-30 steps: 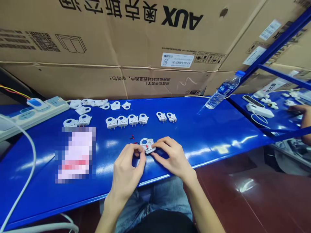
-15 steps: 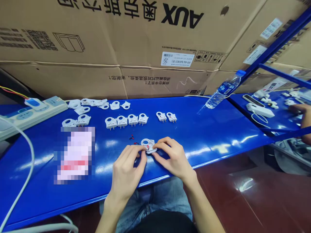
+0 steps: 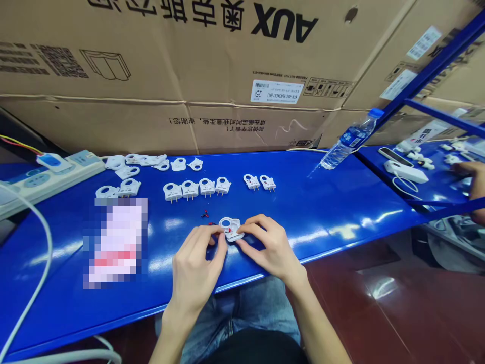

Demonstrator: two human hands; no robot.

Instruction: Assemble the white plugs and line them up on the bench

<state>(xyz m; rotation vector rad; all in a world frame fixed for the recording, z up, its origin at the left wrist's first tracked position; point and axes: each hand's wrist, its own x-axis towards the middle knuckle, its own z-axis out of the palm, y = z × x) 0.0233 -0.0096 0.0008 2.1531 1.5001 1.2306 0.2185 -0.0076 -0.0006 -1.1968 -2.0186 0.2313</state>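
Two bare hands worked close together on one white plastic plug piece [image 3: 231, 228], low over the blue bench [image 3: 322, 212]; whether it touched the bench could not be told. The left hand [image 3: 195, 258] was curled, its fingertips pinching the piece's left edge. The right hand [image 3: 271, 247] was also curled, its fingertips closed on the right edge. A small red bit [image 3: 230, 231] showed inside the piece, near its round hole.

The piece looked light, thin and stiff, and its smooth plastic might slip, so its outer rim seemed the best place to hold. Small parts inside it could be fiddly and easily knocked loose.

Just beyond the piece lay tiny red-and-black bits [image 3: 205, 214]. Farther beyond it stood a row of white plugs with metal pins [image 3: 206, 187], and more white plug shells [image 3: 179, 164] lay past those. Well left of it was a blurred paper sheet [image 3: 115, 242]; well right of it stood a water bottle [image 3: 350, 139].
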